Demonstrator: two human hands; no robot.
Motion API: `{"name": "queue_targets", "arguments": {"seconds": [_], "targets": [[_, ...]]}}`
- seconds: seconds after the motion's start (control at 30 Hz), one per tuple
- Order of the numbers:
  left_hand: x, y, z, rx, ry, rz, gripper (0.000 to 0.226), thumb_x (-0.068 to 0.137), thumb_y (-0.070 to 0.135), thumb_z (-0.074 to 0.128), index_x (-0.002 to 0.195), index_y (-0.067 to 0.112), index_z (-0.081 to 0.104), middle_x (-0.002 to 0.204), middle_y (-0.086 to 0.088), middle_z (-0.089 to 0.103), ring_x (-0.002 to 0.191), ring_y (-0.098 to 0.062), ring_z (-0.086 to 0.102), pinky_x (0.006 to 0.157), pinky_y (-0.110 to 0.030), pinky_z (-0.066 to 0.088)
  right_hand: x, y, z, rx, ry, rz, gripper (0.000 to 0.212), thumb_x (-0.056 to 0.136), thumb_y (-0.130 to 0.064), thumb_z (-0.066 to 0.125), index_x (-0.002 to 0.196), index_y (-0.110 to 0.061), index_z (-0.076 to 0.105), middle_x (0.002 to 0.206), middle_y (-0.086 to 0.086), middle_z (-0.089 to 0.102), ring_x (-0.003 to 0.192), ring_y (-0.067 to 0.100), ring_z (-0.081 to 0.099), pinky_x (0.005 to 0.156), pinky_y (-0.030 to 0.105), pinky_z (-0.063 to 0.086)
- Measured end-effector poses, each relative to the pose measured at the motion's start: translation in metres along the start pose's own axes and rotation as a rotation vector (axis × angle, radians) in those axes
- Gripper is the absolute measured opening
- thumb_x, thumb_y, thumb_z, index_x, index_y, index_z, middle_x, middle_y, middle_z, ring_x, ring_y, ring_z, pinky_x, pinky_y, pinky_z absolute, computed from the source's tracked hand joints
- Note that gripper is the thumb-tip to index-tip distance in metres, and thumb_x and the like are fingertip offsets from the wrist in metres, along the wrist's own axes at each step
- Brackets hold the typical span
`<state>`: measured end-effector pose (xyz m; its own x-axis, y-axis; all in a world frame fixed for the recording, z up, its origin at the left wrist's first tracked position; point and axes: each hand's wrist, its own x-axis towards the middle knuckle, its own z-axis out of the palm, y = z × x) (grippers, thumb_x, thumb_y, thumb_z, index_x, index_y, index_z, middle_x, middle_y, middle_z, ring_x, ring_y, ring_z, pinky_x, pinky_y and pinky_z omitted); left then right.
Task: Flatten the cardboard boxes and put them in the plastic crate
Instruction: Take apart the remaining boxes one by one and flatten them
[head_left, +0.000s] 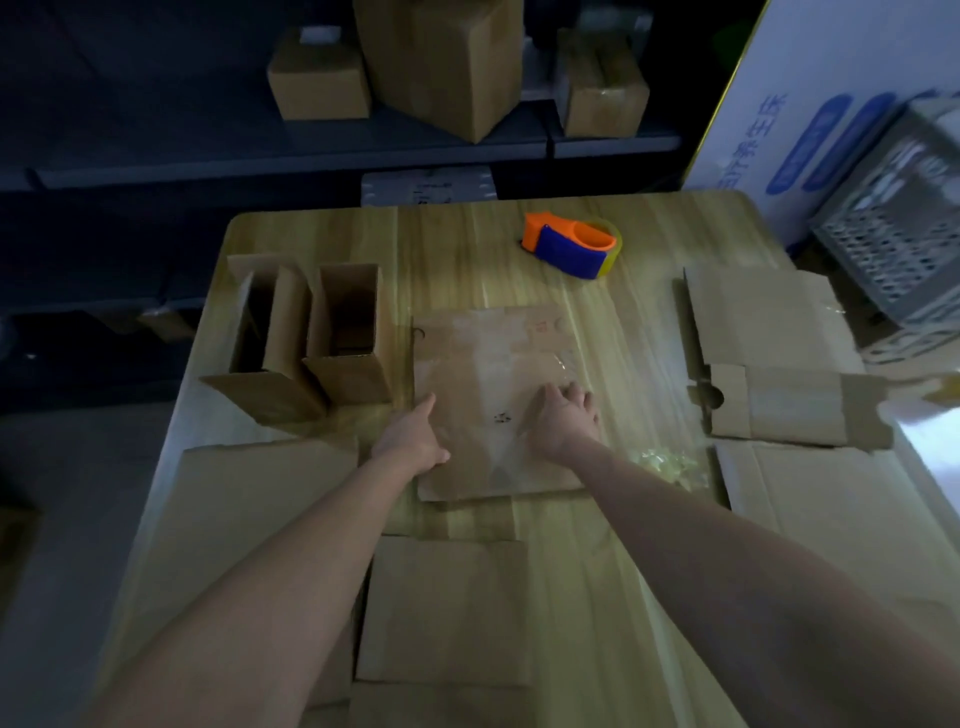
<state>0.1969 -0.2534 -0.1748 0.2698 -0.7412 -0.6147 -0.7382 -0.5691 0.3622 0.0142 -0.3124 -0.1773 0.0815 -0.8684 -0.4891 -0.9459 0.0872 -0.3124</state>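
Head view: flattened box (488, 395) lies at tabletop (467, 244) centre. Left hand (410, 436) presses its left edge, fingers straight. Right hand (566, 415) rests on it, fingers bent; grip cannot be told. 2 open boxes (353, 376) stand left. Plastic crate (893, 244) sits beyond the right edge.

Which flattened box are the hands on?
The centre one, just right of the standing boxes; only it has the left hand and right hand on it.
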Motion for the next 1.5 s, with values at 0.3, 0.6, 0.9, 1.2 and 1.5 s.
{"name": "queue_targets", "arguments": {"seconds": [0.3, 0.6, 0.9, 1.2, 1.5], "targets": [[-0.043, -0.012, -0.074, -0.128, 0.551, 0.097, 0.021, 0.09, 0.003, 0.047, 0.09, 0.013, 0.065, 0.097, -0.008, 0.064, 0.072, -0.018, 0.055, 0.06, -0.027, 0.04, -0.04, -0.136, -0.036, 0.179, 0.181, -0.553, 0.067, 0.082, 0.002, 0.052, 0.145, -0.011, 0.033, 0.153, 0.009, 0.025, 0.141, 0.028, 0.018, 0.113, 0.036, 0.021], [-0.052, -0.084, -0.112, -0.325, 0.484, 0.227, 0.024, 0.094, 0.006, 0.047, 0.107, 0.014, 0.065, 0.113, -0.006, 0.063, 0.101, -0.017, 0.056, 0.086, -0.027, 0.045, -0.029, -0.205, 0.006, -0.4, 0.025, -0.459, 0.042, 0.089, -0.006, 0.045, 0.129, -0.015, 0.053, 0.126, 0.019, 0.051, 0.124, 0.036, 0.04, 0.1, 0.043, 0.038], [-0.051, -0.078, -0.118, -0.594, 0.534, 0.221, 0.054, 0.086, 0.022, 0.067, 0.133, 0.014, 0.042, 0.128, -0.006, 0.046, 0.111, -0.019, 0.052, 0.098, -0.035, 0.045, -0.056, -0.204, -0.061, 0.247, 0.428, -0.474, 0.031, 0.095, -0.022, 0.05, 0.116, -0.002, 0.06, 0.127, 0.022, 0.052, 0.125, 0.034, 0.041, 0.103, 0.04, 0.032], [-0.079, -0.015, -0.116, -0.858, 0.413, 0.522, 0.071, 0.079, 0.025, 0.073, 0.137, 0.038, 0.034, 0.137, 0.01, 0.033, 0.123, -0.011, 0.038, 0.101, -0.034, 0.038, -0.097, -0.151, -0.131, 0.737, 0.458, -0.232, 0.024, 0.094, -0.02, 0.049, 0.073, -0.009, 0.052, 0.067, -0.001, 0.045, 0.073, 0.023, 0.046, 0.06, 0.03, 0.035], [-0.11, 0.043, -0.073, -0.583, 0.441, 0.594, 0.022, 0.087, 0.017, 0.065, 0.108, 0.014, 0.062, 0.108, 0.0, 0.053, 0.092, -0.012, 0.054, 0.08, -0.019, 0.043, -0.126, -0.068, -0.141, 0.66, 0.469, -0.222, 0.028, 0.093, -0.019, 0.047, 0.092, 0.006, 0.062, 0.079, 0.011, 0.057, 0.076, 0.028, 0.055, 0.064, 0.031, 0.038]]}}
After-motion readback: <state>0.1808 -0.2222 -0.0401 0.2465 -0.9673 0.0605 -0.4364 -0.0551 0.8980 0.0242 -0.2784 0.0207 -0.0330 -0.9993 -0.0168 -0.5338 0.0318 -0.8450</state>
